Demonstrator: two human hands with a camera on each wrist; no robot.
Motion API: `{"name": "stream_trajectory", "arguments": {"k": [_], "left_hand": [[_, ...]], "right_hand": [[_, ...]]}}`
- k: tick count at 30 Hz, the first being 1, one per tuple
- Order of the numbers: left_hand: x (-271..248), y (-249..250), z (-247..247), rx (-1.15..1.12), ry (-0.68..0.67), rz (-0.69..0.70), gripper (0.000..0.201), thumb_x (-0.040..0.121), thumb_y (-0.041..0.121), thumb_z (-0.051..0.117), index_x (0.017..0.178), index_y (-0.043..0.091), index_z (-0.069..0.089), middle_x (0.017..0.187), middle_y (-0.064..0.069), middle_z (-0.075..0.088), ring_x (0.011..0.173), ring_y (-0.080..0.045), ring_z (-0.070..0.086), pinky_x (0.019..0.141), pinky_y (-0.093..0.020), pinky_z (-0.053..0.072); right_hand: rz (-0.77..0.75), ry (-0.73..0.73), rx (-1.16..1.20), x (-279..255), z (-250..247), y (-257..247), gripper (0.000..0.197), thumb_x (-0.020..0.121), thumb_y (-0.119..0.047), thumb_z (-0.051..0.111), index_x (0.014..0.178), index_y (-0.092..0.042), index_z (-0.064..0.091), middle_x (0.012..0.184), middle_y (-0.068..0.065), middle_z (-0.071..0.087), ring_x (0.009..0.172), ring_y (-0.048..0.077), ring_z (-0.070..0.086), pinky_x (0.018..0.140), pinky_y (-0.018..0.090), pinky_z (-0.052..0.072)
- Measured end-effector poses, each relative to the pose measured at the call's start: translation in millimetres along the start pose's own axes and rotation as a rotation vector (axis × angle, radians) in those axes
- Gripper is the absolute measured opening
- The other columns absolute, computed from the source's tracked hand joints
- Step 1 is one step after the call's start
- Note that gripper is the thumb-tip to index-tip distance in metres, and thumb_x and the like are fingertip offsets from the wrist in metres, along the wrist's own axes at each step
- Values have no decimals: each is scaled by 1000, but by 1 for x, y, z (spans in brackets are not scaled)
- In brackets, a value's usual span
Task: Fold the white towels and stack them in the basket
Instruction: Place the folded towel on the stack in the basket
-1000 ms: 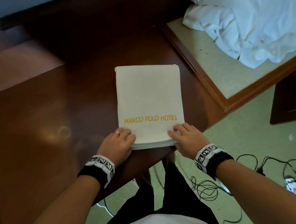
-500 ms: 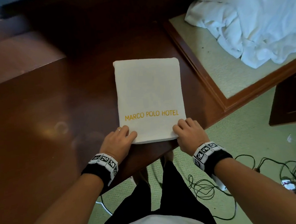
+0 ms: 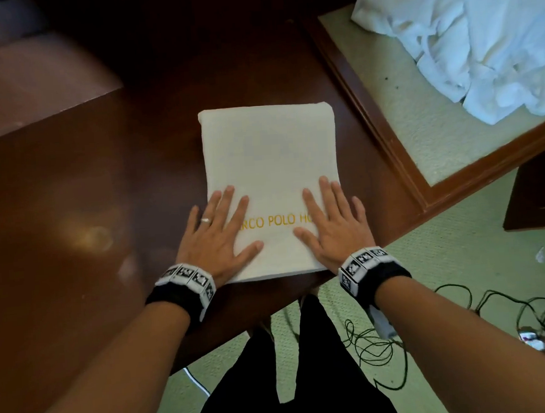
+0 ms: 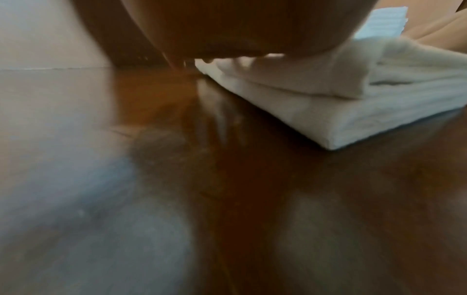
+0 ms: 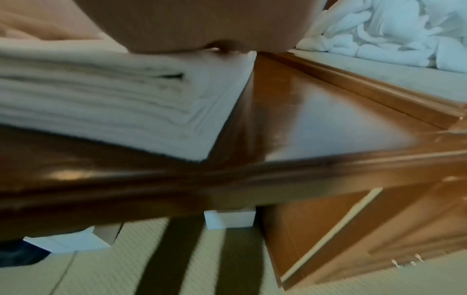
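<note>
A folded white towel (image 3: 269,161) with gold hotel lettering lies on the dark wooden table (image 3: 74,252), its near edge close to the table's front edge. My left hand (image 3: 219,224) lies flat on its near left part, fingers straight and spread. On the near right part my right hand (image 3: 330,221) presses flat in the same way. The wrist views show the towel's stacked layers (image 4: 341,103) (image 5: 113,95) from the side, under each palm. No basket is in view.
A heap of unfolded white towels (image 3: 478,37) (image 5: 391,34) lies on a wood-framed platform (image 3: 389,140) at the upper right. Black cables (image 3: 466,315) trail over the green carpet at the right. A raised wooden block (image 3: 30,84) stands at the table's far left.
Both hands have left the towel's near corners, where their fingers were curled, and now lie flat on top of it, farther forward. The towel stays in place.
</note>
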State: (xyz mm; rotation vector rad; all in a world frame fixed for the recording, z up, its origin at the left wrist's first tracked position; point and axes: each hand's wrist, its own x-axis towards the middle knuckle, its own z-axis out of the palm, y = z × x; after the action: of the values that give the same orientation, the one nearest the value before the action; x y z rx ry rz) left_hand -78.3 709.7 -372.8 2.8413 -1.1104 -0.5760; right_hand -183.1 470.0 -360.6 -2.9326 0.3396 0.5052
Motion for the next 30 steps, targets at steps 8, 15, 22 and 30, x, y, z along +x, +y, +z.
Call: {"name": "stream_trajectory", "arguments": {"k": [8, 15, 22, 30], "left_hand": [[45, -16, -46, 17, 181, -19, 84, 89, 65, 33, 155, 13, 32, 163, -15, 25, 149, -40, 22, 118, -56, 27], [95, -11, -48, 80, -39, -7, 85, 91, 78, 9, 159, 31, -9, 168, 6, -16, 155, -23, -7, 123, -54, 8], [48, -15, -47, -144, 59, -286, 89, 90, 70, 45, 156, 15, 19, 162, -11, 20, 140, -37, 29, 109, -53, 36], [16, 17, -36, -628, -61, -688, 80, 74, 72, 70, 118, 10, 46, 123, -14, 60, 112, -37, 60, 79, -39, 47]], "right_hand": [[-134, 297, -32, 48, -47, 15, 57, 95, -51, 41, 139, -16, 49, 152, 12, 40, 136, 32, 40, 98, 48, 36], [-208, -4, -152, 99, -51, 15, 67, 99, -60, 23, 157, -30, 9, 166, -2, -6, 152, 23, -1, 116, 56, 18], [121, 42, 121, 51, -45, 32, 65, 98, -55, 39, 152, -21, 25, 152, 8, 33, 129, 34, 44, 99, 48, 39], [529, -73, 504, 14, -28, 0, 69, 86, -64, 57, 131, -13, 42, 124, 13, 56, 110, 36, 58, 85, 41, 46]]}}
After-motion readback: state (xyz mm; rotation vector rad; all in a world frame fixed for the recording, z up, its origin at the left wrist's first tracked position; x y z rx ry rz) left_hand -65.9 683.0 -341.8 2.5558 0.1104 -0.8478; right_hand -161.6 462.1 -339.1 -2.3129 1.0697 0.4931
